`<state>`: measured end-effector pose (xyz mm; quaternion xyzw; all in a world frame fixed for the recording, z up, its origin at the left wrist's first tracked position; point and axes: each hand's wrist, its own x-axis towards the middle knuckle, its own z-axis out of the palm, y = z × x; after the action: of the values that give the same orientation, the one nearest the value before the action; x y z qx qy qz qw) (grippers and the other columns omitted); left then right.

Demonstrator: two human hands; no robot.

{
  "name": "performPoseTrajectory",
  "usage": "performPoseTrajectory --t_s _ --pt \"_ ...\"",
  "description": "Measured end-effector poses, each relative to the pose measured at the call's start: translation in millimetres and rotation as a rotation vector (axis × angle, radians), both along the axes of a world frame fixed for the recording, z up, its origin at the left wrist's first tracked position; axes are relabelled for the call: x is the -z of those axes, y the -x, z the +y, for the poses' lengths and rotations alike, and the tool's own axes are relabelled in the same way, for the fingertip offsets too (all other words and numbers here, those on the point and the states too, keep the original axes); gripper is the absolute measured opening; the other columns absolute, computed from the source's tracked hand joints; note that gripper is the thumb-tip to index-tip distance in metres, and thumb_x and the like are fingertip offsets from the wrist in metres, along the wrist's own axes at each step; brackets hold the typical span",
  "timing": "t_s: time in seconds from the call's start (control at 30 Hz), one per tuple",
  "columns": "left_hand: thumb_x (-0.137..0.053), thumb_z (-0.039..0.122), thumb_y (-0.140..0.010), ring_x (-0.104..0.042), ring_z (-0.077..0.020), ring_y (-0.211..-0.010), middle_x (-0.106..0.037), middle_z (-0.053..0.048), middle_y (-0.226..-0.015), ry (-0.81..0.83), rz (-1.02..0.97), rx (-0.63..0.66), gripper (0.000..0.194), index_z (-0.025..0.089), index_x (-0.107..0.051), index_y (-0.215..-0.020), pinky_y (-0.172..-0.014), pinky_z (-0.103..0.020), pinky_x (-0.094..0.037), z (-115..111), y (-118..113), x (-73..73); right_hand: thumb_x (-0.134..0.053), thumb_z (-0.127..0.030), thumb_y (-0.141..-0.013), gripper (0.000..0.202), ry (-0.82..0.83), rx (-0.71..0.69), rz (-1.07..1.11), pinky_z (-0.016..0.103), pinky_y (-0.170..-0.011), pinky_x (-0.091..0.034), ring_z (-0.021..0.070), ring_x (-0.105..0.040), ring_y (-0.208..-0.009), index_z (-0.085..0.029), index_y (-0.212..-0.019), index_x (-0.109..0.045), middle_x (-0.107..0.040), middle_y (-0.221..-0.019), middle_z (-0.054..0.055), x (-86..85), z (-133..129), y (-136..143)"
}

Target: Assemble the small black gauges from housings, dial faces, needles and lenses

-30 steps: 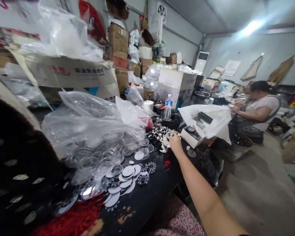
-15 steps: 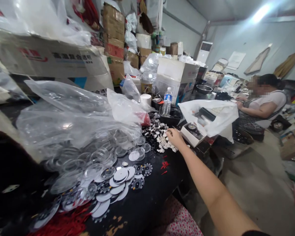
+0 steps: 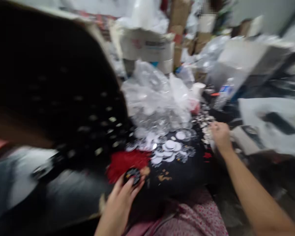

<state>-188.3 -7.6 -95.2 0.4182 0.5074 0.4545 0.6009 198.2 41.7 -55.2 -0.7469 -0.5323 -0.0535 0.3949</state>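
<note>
My left hand (image 3: 119,200) grips a small round black case with a dial face (image 3: 132,176), fingers wrapped round its edge. Just beyond it lies a heap of red pointers (image 3: 127,162). My right hand (image 3: 220,137), its fingers curled closed, is beside the pile of small white parts (image 3: 206,126); whatever it may hold is hidden. Between the hands, white discs (image 3: 170,146) overlap on the black table (image 3: 194,173), some showing printed dial faces (image 3: 183,157). Clear round covers (image 3: 159,119) spill from a plastic bag (image 3: 147,85) behind them. The view is blurred by motion.
A large dark box (image 3: 71,72) with pale bits in it rises at the left. A few red pieces (image 3: 207,155) lie near my right wrist. Farther back stand a bottle (image 3: 223,95), a white carton (image 3: 243,59) and an open white bag (image 3: 282,118).
The view has swung left, bringing my left hand with the dial case into sight. My right hand stays at the white parts, its fingers now more tightly curled.
</note>
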Motion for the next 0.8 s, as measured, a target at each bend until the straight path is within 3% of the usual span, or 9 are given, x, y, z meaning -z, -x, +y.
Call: performPoseTrajectory --t_s 0.07,0.13,0.27,0.33,0.43,0.5,0.6,0.67,0.8 --pt "-0.064 0.044 -0.081 -0.068 -0.0288 -0.104 -0.071 -0.011 -0.112 0.126 -0.192 -0.063 0.035 0.023 -0.066 -0.109 -0.101 -0.051 -0.048 -3.6 -8.7 -5.0 -0.039 -0.040 -0.100 0.033 -0.003 -0.136 0.086 0.045 -0.086 -0.047 0.0263 -0.063 -0.093 -0.020 -0.094 -0.066 -0.068 -0.091 0.010 0.6 -7.7 39.1" --pt "-0.071 0.035 -0.078 -0.069 -0.0256 -0.101 -0.070 -0.012 -0.116 0.224 -0.345 -0.076 0.037 0.019 -0.064 -0.111 -0.098 -0.043 -0.050 -4.9 -15.6 -6.5 -0.044 -0.042 -0.097 0.029 0.071 -0.329 0.158 0.039 -0.073 -0.051 0.0240 -0.066 -0.078 -0.027 -0.093 -0.067 -0.070 -0.081 0.006 3.1 -21.7 85.4" --pt "-0.074 0.031 -0.077 -0.070 -0.0209 -0.091 -0.072 -0.011 -0.109 0.294 -0.429 -0.108 0.035 0.017 -0.066 -0.108 -0.088 -0.035 -0.056 -13.7 -18.2 -6.4 -0.050 -0.033 -0.095 0.019 0.198 -0.725 0.226 0.033 -0.073 -0.052 0.0201 -0.068 -0.081 -0.027 -0.100 -0.068 -0.071 -0.090 0.003 7.2 -47.9 157.4" --pt "-0.073 0.033 -0.079 -0.070 -0.0207 -0.090 -0.073 -0.010 -0.107 0.315 -0.433 -0.115 0.034 0.017 -0.066 -0.108 -0.084 -0.033 -0.058 -18.1 -16.2 -4.2 -0.049 -0.028 -0.096 0.019 0.218 -0.766 0.244 0.032 -0.079 -0.052 0.0196 -0.067 -0.086 -0.025 -0.103 -0.067 -0.071 -0.095 0.003 8.8 -51.2 166.9" --pt "-0.075 0.035 -0.077 -0.070 -0.0217 -0.094 -0.074 -0.009 -0.103 0.347 -0.400 -0.121 0.035 0.018 -0.067 -0.107 -0.082 -0.031 -0.059 -20.0 -16.4 2.1 -0.050 -0.024 -0.095 0.017 0.256 -0.719 0.268 0.031 -0.078 -0.052 0.0183 -0.067 -0.084 -0.024 -0.101 -0.066 -0.071 -0.093 0.003 7.0 -54.1 161.5" --pt "-0.075 0.036 -0.076 -0.069 -0.0222 -0.101 -0.073 -0.007 -0.108 0.339 -0.374 -0.109 0.037 0.021 -0.067 -0.109 -0.085 -0.029 -0.058 -19.9 -20.8 5.5 -0.051 -0.022 -0.095 0.016 0.286 -0.783 0.259 0.031 -0.077 -0.052 0.0179 -0.066 -0.084 -0.025 -0.102 -0.066 -0.071 -0.092 0.002 4.4 -58.8 162.1" --pt "-0.073 0.036 -0.079 -0.061 -0.0235 -0.119 -0.064 -0.003 -0.130 0.298 -0.357 -0.032 0.043 0.029 -0.063 -0.120 -0.093 -0.029 -0.054 -21.3 -29.7 6.5 -0.051 -0.018 -0.094 0.018 0.266 -0.907 0.145 0.035 -0.078 -0.050 0.0201 -0.063 -0.086 -0.023 -0.104 -0.064 -0.069 -0.092 0.004 3.2 -64.7 178.1" --pt "-0.069 0.041 -0.082 -0.054 -0.0248 -0.127 -0.056 -0.001 -0.140 0.282 -0.315 -0.015 0.044 0.033 -0.062 -0.124 -0.096 -0.030 -0.053 -22.4 -33.6 5.2 -0.050 -0.016 -0.094 0.017 0.235 -0.917 0.035 0.037 -0.077 -0.048 0.0221 -0.061 -0.084 -0.020 -0.103 -0.064 -0.068 -0.091 0.007 4.6 -64.1 191.0" --pt "-0.062 0.049 -0.084 -0.046 -0.0263 -0.135 -0.055 -0.001 -0.142 0.228 -0.091 -0.041 0.042 0.031 -0.065 -0.122 -0.105 -0.033 -0.046 -20.7 -34.3 0.3 -0.051 -0.017 -0.094 0.012 0.225 -0.910 -0.105 0.038 -0.074 -0.045 0.0238 -0.058 -0.081 -0.016 -0.097 -0.063 -0.066 -0.086 0.009 8.6 -52.8 202.1"
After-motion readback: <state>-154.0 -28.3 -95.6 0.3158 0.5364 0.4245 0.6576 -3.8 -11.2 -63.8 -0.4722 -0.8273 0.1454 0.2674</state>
